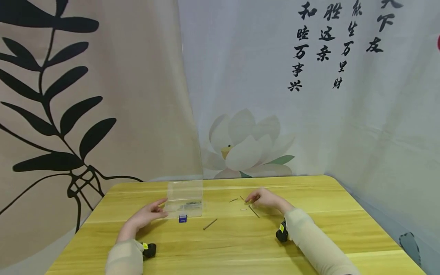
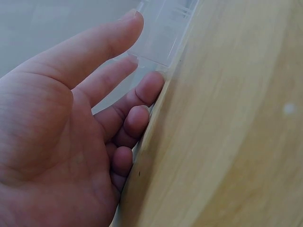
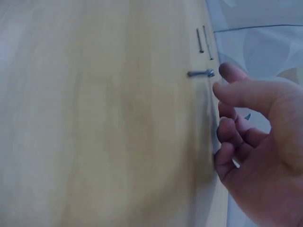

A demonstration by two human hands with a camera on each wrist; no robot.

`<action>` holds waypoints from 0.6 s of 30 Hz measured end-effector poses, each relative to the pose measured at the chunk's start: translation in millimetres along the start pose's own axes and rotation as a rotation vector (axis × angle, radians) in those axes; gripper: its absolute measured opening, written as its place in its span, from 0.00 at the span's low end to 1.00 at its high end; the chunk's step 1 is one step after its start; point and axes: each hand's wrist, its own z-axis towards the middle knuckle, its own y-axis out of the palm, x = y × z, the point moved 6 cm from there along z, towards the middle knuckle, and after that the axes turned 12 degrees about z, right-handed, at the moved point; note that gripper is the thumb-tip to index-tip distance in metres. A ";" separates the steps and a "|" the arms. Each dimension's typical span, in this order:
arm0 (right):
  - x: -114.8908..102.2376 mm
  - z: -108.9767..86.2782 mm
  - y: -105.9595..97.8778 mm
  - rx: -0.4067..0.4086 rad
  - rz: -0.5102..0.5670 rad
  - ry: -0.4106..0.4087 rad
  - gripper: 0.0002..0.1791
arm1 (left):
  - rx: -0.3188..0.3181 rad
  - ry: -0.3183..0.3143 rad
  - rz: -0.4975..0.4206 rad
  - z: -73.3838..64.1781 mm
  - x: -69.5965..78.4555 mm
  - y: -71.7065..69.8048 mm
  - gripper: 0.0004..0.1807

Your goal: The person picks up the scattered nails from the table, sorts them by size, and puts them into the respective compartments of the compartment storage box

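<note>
A clear plastic box (image 1: 185, 209) with its lid raised stands on the table, small dark metal pieces inside. At its left side is my left hand (image 1: 146, 217), thumb and index finger extended to its edge; the left wrist view shows the other fingers bent loosely near the tabletop. My right hand (image 1: 266, 199) reaches low over scattered thin metal pieces. In the right wrist view, a short bolt-like piece (image 3: 201, 73) lies just beyond the thumb and index fingertips, which are apart. Two thin nails (image 3: 200, 40) lie farther off. No held piece is visible there.
One long nail-like piece (image 1: 210, 224) lies right of the box, another (image 1: 254, 211) below my right hand. A blue latch (image 1: 183, 219) marks the box's front. The wooden table (image 1: 213, 252) ends at a printed curtain (image 1: 258, 95).
</note>
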 end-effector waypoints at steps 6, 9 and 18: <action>5.7 -0.4 1.8 -0.027 0.019 0.013 0.14 | -0.004 0.008 -0.016 0.0 0.8 0.6 0.39; 4.3 -0.4 2.2 -0.031 0.017 0.013 0.13 | -0.004 0.019 -0.021 -0.1 1.7 -0.5 0.39; 3.6 -2.1 4.4 -0.040 0.024 -0.024 0.09 | -0.016 0.016 -0.016 2.5 -3.0 -0.1 0.40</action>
